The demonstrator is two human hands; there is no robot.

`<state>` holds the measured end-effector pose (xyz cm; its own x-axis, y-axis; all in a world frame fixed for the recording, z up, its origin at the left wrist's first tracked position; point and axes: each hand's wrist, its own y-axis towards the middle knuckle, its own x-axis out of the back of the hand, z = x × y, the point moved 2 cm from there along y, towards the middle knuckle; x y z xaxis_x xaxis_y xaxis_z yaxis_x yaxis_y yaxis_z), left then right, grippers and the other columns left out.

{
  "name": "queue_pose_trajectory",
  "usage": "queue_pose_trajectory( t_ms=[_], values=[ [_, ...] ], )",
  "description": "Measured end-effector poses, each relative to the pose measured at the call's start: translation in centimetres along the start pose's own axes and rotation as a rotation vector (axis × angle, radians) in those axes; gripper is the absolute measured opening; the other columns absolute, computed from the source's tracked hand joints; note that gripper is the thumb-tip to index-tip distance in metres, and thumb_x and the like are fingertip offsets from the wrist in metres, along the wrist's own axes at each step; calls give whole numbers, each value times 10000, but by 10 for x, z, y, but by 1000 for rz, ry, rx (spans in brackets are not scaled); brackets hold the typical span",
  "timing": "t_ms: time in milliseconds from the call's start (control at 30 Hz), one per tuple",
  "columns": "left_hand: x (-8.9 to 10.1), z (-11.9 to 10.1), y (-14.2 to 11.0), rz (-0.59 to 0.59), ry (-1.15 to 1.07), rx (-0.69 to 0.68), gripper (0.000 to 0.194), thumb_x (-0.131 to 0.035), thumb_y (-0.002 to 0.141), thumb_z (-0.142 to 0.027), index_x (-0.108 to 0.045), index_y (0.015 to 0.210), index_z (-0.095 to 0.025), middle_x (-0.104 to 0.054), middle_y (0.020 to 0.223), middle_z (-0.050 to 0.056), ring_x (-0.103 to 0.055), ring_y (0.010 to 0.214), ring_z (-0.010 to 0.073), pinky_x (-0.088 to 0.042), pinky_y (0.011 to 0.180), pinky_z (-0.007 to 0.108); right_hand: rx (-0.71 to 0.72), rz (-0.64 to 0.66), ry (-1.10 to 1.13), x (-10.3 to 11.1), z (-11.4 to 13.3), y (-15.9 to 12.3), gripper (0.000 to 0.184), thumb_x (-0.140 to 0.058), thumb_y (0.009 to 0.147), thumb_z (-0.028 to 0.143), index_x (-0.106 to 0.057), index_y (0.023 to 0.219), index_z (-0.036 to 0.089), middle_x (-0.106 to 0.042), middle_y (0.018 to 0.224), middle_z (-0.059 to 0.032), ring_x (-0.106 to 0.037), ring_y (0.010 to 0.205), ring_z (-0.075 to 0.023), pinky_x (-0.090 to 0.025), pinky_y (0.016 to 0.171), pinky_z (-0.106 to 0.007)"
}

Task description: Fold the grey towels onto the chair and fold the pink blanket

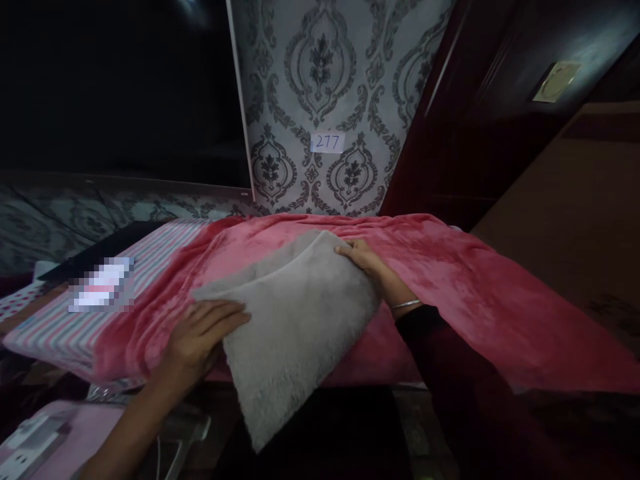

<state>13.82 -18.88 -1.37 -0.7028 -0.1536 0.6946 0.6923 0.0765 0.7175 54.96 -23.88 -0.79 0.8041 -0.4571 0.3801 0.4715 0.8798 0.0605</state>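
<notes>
A grey plush cloth (300, 327), folded over with its upper edges apart, is held up between my two hands above a pink-red blanket (460, 287). My left hand (203, 333) grips the cloth's left edge, fingers lying across the front and the thumb hidden. At the upper right corner, my right hand (367, 259) pinches the cloth, with the thumb in front. The cloth's lower corner hangs tilted past the near edge of the blanket. A bracelet circles my right wrist.
Left of the blanket, a striped cover (150, 267) bears a blurred bright rectangle (101, 285). A power strip (35, 443) lies on a pink surface at lower left. Behind are a dark screen (120, 87), patterned wallpaper with a paper label (327, 142), and a dark red panel (460, 120).
</notes>
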Motion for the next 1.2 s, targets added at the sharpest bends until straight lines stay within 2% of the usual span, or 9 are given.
queue_pose_trajectory(
  t_ms=[167,333,433,533,600,667,800,933,1200],
  values=[
    [-39,28,11,-3,61,36,495,-448,871,-35,-759,1165,-284,-768,1204,58,-662,1144,244,-502,918,422,4,-241,-196,34,-9,-1,341,-641,813,404,-750,1015,152,-753,970,-59,-670,843,-212,-528,774,-314],
    [-89,53,-10,265,-73,182,530,-416,810,-44,-787,1117,-265,-755,1247,55,-674,1194,218,-557,981,437,-158,-223,-438,20,-53,-7,347,-586,885,298,-759,1130,123,-778,1051,-116,-718,945,-255,-557,861,-348],
    [-84,60,-14,341,-163,295,523,-386,835,-99,-773,1158,-239,-739,1284,50,-669,1229,204,-540,1060,439,-164,-224,-483,13,-61,-12,413,-543,927,271,-706,1284,144,-745,1209,-139,-684,1129,-289,-519,996,-400],
    [-70,50,3,304,-128,423,488,-377,912,-195,-732,1246,-221,-738,1285,64,-687,1196,230,-534,1069,454,-43,-234,-601,-4,-48,-21,544,-548,955,304,-568,1467,125,-580,1474,-192,-502,1394,-339,-360,1179,-490],
    [-72,32,21,316,-92,417,493,-390,963,-293,-650,1371,-199,-682,1382,93,-638,1277,261,-484,1120,489,157,-135,-735,-30,-34,-34,619,-525,986,374,-460,1555,138,-426,1608,-182,-344,1509,-338,-252,1236,-533],
    [-86,10,38,410,-79,352,577,-433,983,-423,-540,1482,-155,-558,1521,149,-514,1415,307,-393,1188,537,338,83,-850,-62,-26,-51,635,-471,1018,451,-396,1599,205,-318,1675,-131,-243,1559,-319,-203,1246,-567],
    [-126,-18,45,600,-11,368,789,-514,936,-619,-431,1562,-145,-312,1667,209,-252,1551,416,-238,1217,665,468,358,-943,-95,-30,-70,628,-413,1042,537,-332,1624,316,-250,1703,-56,-205,1575,-292,-160,1259,-558],
    [-143,-19,30,641,15,393,757,-466,960,-643,-411,1583,-217,-265,1691,183,-200,1563,433,-190,1210,697,443,342,-963,-74,-44,-49,628,-381,1055,541,-320,1630,296,-214,1714,-56,-163,1586,-279,-131,1273,-523],
    [-145,-14,23,557,31,350,756,-467,959,-649,-400,1588,-235,-282,1684,183,-246,1546,445,-235,1184,717,293,185,-991,-30,-66,9,587,-350,1072,473,-359,1616,254,-274,1698,-76,-200,1577,-271,-169,1266,-517]
  ],
)
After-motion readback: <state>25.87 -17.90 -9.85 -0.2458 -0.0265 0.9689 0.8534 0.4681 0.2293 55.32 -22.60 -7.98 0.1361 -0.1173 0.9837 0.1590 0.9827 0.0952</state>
